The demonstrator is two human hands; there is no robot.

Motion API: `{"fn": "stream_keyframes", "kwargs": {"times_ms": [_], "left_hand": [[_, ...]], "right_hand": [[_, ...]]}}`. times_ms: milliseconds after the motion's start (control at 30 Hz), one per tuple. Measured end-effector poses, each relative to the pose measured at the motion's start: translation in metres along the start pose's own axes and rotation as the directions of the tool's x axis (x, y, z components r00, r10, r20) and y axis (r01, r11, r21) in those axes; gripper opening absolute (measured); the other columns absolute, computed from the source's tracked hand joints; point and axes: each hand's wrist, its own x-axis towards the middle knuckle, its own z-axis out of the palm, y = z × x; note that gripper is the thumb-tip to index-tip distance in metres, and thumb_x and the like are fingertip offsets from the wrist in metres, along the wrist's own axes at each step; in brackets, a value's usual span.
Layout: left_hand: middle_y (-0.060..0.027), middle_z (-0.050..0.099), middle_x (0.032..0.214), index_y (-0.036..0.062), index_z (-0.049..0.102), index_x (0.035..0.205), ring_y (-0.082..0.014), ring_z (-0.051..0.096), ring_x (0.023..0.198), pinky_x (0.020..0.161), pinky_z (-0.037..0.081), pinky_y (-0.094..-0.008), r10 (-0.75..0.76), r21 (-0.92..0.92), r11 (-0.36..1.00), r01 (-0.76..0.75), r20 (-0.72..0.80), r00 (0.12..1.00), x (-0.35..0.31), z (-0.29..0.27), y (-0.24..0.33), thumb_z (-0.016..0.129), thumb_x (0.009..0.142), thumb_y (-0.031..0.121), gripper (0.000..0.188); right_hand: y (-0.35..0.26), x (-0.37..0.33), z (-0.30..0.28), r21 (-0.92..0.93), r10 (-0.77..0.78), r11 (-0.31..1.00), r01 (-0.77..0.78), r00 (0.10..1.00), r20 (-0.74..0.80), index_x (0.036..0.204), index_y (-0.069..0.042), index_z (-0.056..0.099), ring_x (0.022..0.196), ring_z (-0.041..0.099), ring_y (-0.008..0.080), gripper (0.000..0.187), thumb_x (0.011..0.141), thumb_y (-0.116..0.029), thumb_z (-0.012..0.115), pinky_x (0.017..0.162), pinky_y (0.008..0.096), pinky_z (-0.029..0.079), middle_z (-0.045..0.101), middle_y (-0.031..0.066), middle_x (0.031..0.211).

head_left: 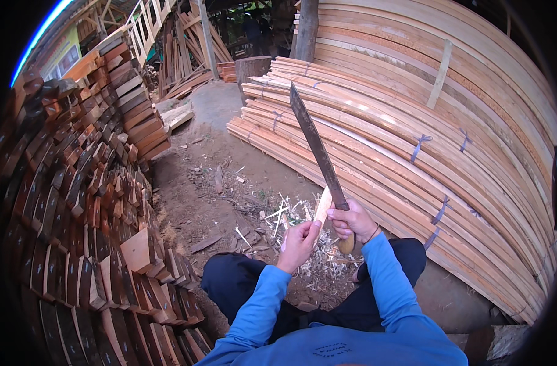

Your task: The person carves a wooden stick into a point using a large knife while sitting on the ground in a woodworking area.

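Note:
My right hand (353,221) is wrapped round the handle of a machete (315,143). Its long dark blade points up and away, leaning left, and the pale wooden butt of the handle shows below my fist. Just to the left, my left hand (299,245) grips a short, pale strip of wood (323,208) with thumb and fingers. The strip's upper end rises beside the lower part of the blade; whether they touch I cannot tell. Wood shavings (333,262) lie on the ground beneath both hands, between my bent knees.
Tied bundles of long wooden battens (364,143) lie along the right, with wide boards (412,36) stacked behind. Stacked reddish-brown timber (101,244) rises close on the left. A tree stump (252,68) stands beyond the dirt ground (196,158), near a post (207,39).

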Motion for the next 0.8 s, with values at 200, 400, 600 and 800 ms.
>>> {"fn": "stream_keyframes", "kwargs": {"times_ms": [200,400,600,800], "left_hand": [[0.0023,0.047,0.057,0.0004,0.055,0.070,-0.0045,0.037,0.053,0.047,0.031,-0.0294,-0.047,0.224,0.974,0.031,0.069,0.997,0.000,-0.015,-0.003,0.056,0.102,0.033,0.045],[-0.0003,0.050,0.061,0.0015,0.057,0.079,-0.0081,0.043,0.053,0.050,0.036,-0.0295,-0.043,-0.077,0.996,0.039,-0.049,0.998,0.006,-0.013,-0.035,0.047,0.105,0.034,0.043],[0.0032,0.052,0.064,0.0068,0.057,0.087,-0.0053,0.045,0.051,0.046,0.035,-0.0234,-0.278,-0.323,0.913,0.251,-0.042,0.960,0.010,-0.020,-0.030,0.044,0.106,0.034,0.036],[0.0032,0.049,0.063,0.0096,0.052,0.084,-0.0060,0.042,0.049,0.044,0.033,-0.0226,-0.297,-0.406,0.875,0.262,-0.023,0.955,0.013,-0.012,-0.026,0.042,0.107,0.037,0.037]], "right_hand": [[-0.001,-0.002,-0.013,0.053,0.034,0.998,-0.031,0.997,-0.071,0.090,-0.008,0.053,0.039,0.040,0.0054,0.015,0.094,-0.015,0.065,0.037,0.0243,0.033,0.044,-0.0044,0.056],[0.015,0.006,-0.032,-0.169,-0.019,0.985,-0.025,0.967,-0.254,0.088,-0.008,0.054,0.041,0.043,0.0072,0.019,0.091,-0.017,0.071,0.038,0.0258,0.034,0.049,-0.0019,0.058],[0.024,0.007,-0.060,-0.806,-0.369,0.582,-0.107,0.849,-0.379,0.087,-0.001,0.064,0.055,0.059,0.0189,0.029,0.083,-0.025,0.078,0.055,0.0373,0.048,0.063,0.0084,0.065],[0.057,0.013,-0.071,-0.926,-0.708,0.359,0.117,0.681,-0.188,0.083,0.002,0.069,0.057,0.059,0.0276,0.037,0.087,-0.035,0.071,0.060,0.0384,0.046,0.062,0.0134,0.062]]}}
